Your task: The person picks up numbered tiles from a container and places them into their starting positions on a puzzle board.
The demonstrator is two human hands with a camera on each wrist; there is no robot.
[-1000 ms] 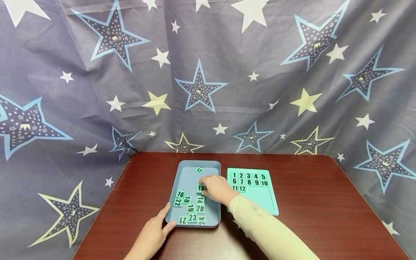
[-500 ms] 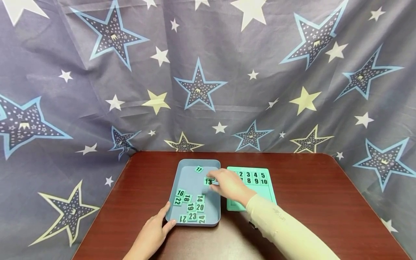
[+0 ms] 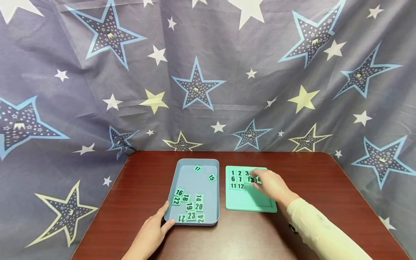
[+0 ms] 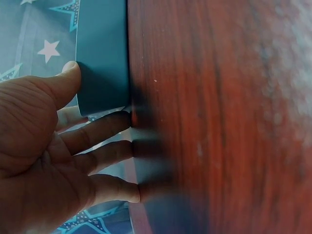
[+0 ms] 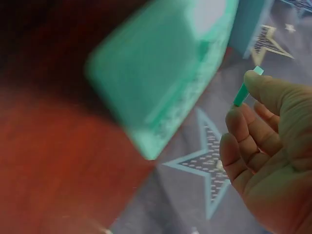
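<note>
One tile (image 3: 252,180) has crossed from the tray (image 3: 195,182) to over the board (image 3: 250,201), pinched in my right hand (image 3: 274,185). It's thin, green, numbered 13 in black. My left hand (image 3: 150,231), straight-fingered, touches the tray.

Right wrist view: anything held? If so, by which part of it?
Yes: a green tile, pinched at two opposite edges by the right grip. Head view shows it is number 13.

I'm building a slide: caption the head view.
Right hand pinches tile 13 over the number board; left hand touches the tray.
</note>
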